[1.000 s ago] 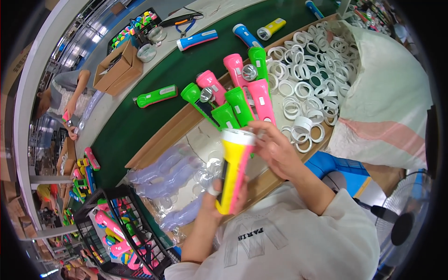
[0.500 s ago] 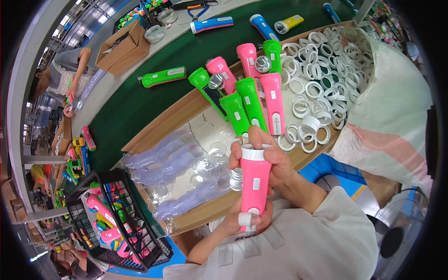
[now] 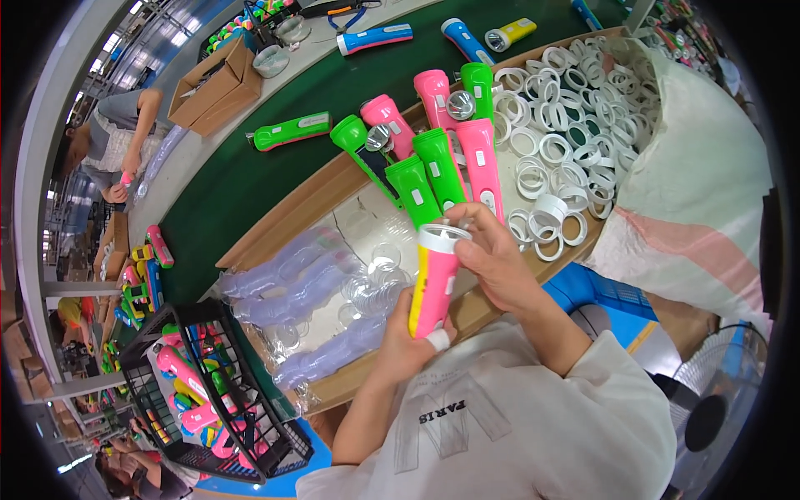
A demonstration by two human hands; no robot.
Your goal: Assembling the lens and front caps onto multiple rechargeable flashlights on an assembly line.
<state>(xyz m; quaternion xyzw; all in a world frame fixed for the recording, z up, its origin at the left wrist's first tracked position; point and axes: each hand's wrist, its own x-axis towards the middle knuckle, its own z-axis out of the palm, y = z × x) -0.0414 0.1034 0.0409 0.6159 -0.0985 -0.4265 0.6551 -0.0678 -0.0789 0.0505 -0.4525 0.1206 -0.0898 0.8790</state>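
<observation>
A pink and yellow flashlight stands tilted in front of my chest, with a white ring around its upper end. My left hand is wrapped round its lower body, white tape on one finger. At the top, my right hand has its thumb and bent fingers against the ring; whether a small clear piece is between those fingers I cannot make out. Just beyond lie several green and pink flashlight bodies, among them a green one and a pink one, propped in a cardboard tray.
Loose white rings fill the tray's right side, beside a white sack. Stacks of clear discs lie at its left. A black basket of flashlights stands lower left. Across the green belt, another person works.
The flashlight has moved up and been turned, so its yellow side now shows. My left hand has risen with it; my right hand has shifted to the right side of the ring.
</observation>
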